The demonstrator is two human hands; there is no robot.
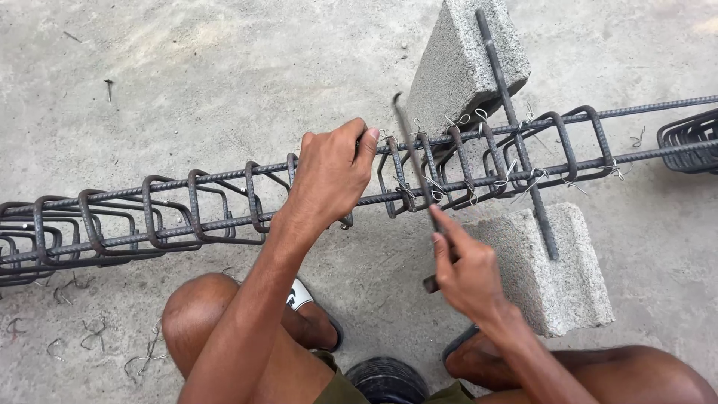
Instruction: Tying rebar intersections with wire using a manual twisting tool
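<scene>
I see my left hand (329, 176) clamped over the top bar of the rebar cage (224, 213), fingers curled at a stirrup (389, 183). My right hand (464, 269) is closed around the hooked tying tool (415, 168), its curved tip raised above the cage. The cage lies across 2 rough grey concrete blocks (553, 277) on the concrete floor (187, 75). By my judgement, the stirrups to the right already carry thin bright wire ties (516, 176), while the ones to the left sit bunched and untied, so most remains. The bars are ribbed, dark and rusty; the stirrups are rounded rectangles. Scrap wire bits (97, 337) litter the floor near my knee.
</scene>
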